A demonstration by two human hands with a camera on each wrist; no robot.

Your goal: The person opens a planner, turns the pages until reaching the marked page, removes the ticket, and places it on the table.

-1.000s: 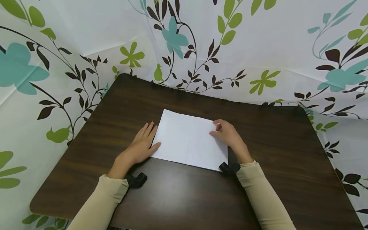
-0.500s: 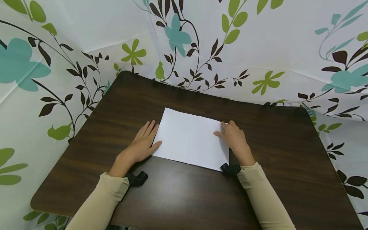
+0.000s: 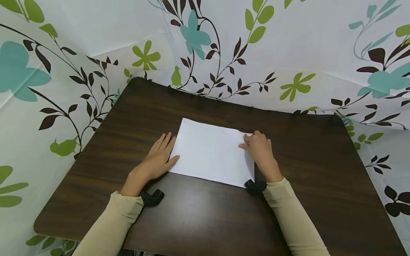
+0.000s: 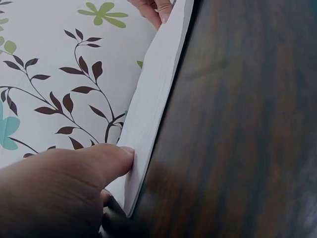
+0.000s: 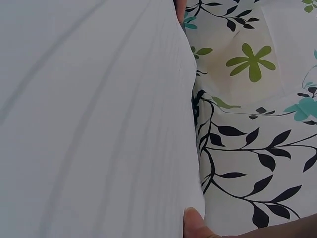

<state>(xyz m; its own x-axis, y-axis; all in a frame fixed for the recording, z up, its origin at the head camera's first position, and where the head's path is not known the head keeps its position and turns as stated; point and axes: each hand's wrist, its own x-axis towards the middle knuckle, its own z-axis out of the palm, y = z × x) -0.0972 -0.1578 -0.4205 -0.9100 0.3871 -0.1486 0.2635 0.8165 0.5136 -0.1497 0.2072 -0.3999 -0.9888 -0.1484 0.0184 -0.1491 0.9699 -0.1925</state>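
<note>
An open notebook (image 3: 208,153) with white lined pages lies on the dark wooden table. My left hand (image 3: 157,158) rests spread at its left edge, fingers straight, with the thumb on the page. The left wrist view shows that thumb (image 4: 116,158) pressing on the paper near the edge. At the notebook's upper right corner, my right hand (image 3: 260,151) has its fingers curled and pinches the page edge between thumb and forefinger. In the right wrist view, the ruled page (image 5: 109,119) fills the left side, and a fingertip (image 5: 194,223) touches its edge.
Brown wood-grain table (image 3: 205,220) extends around the notebook on all sides. White cloth (image 3: 109,32) with printed leaves, flowers and birds hangs behind and beside it. Dark wrist-camera mounts (image 3: 152,197) sit on both wrists, the right one overlapping the notebook's lower right corner.
My right hand has shifted slightly right to the page's upper right corner, and its thumb and forefinger have drawn closer together. My left hand has stayed in place.
</note>
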